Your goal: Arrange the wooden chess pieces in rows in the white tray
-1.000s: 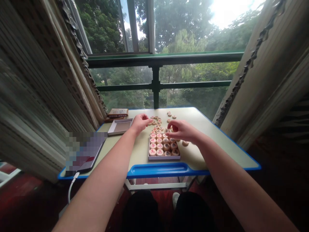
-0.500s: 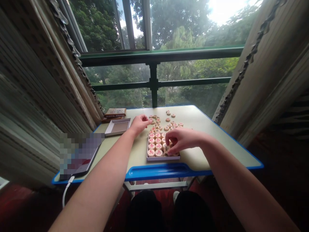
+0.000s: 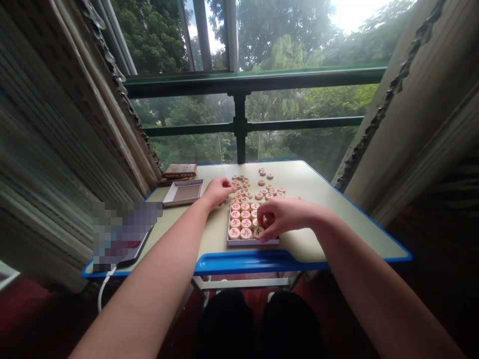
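Observation:
My right hand (image 3: 284,215) is over the right part of a shallow white box (image 3: 254,243). Its thumb and fingers are closed on a wooden Chinese chess piece (image 3: 258,233) with a dark character, in the front row. Pieces with red characters, such as one at the front left corner (image 3: 234,233), fill the box's left columns. The right hand hides most of the right column. Beyond the box, my left hand (image 3: 220,192) has its fingers pinched together beside loose Chinese chess pieces (image 3: 245,183). What those fingertips hold, if anything, is hidden.
An open box lid (image 3: 183,193) lies at the left, with stacked brown boxes (image 3: 180,170) behind it. A blurred flat device (image 3: 127,239) with a white cable is at the table's left edge. More pieces (image 3: 270,191) lie beyond my right hand. A blue tray (image 3: 243,262) edges the table's front.
The dark-lettered piece under my right fingers was tilted and now sits flatter in the front row. My left hand has stayed almost still. The view has shifted slightly.

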`<state>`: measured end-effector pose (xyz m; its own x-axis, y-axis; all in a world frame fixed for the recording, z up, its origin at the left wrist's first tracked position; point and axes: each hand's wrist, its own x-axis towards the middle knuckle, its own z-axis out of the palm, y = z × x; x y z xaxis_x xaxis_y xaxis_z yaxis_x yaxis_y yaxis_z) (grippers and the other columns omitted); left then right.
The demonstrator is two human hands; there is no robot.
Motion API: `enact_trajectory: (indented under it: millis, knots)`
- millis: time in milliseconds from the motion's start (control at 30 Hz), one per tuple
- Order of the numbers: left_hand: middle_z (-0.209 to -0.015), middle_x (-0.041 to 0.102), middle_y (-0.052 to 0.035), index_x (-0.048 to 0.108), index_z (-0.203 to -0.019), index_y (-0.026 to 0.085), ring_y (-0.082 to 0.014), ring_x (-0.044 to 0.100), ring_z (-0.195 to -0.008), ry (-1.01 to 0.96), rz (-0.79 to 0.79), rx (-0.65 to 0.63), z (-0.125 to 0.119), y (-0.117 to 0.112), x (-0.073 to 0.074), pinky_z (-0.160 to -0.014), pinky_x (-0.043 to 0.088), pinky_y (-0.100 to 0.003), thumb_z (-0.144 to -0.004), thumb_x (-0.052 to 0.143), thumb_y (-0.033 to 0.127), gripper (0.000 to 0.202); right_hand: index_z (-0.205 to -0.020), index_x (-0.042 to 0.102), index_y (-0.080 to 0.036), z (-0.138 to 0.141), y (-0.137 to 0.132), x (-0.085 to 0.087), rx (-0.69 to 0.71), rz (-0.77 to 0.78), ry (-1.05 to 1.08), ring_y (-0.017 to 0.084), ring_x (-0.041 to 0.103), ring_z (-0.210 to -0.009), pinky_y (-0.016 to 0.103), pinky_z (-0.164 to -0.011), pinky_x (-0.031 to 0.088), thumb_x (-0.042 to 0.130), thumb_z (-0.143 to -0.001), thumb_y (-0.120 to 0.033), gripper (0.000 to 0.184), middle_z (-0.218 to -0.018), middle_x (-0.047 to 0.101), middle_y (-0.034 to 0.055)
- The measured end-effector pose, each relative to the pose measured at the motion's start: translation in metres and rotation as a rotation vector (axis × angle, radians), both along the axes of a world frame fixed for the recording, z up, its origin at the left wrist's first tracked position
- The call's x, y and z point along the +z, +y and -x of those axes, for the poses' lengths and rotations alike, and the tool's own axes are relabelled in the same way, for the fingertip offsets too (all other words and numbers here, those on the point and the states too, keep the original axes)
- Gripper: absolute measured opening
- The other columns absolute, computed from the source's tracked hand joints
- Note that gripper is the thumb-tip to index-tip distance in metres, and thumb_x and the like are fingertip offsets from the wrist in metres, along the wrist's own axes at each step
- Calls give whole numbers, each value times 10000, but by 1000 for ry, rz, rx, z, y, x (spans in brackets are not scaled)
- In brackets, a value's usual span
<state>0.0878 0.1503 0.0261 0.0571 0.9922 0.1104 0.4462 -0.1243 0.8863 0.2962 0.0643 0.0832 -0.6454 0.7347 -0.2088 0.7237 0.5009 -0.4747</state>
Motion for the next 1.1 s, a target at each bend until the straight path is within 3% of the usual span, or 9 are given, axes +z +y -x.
enact_trajectory:
  millis: [633,933,1100]
  knots:
    - [-544,510,33,464,-646,166,-52,413,-378,-22,9,-25,2,0,0,-321,252,-163,-644,696,278,258,-759,638,-172,3,-1,-1,15,-38,-5,84,459,-566,210,-514,283,716,-607,-496,366,-658,563,-29]
    - [-465,459,57,463,-642,172,-49,380,-340,2,28,-22,1,2,-2,-320,234,-163,-666,678,259,233,-871,689,-178,-3,4,-1,-1,-52,27,73,419,-521,213,-489,245,714,-630,-469,378,-575,509,-44]
    - [-571,559,14,474,-652,163,-45,402,-360,-21,31,-32,0,2,-2,-326,238,-165,-665,677,246,220,-893,727,-200,-3,5,-2,34,-25,28,71,423,-515,205,-489,256,689,-675,-417,310,-563,533,-37]
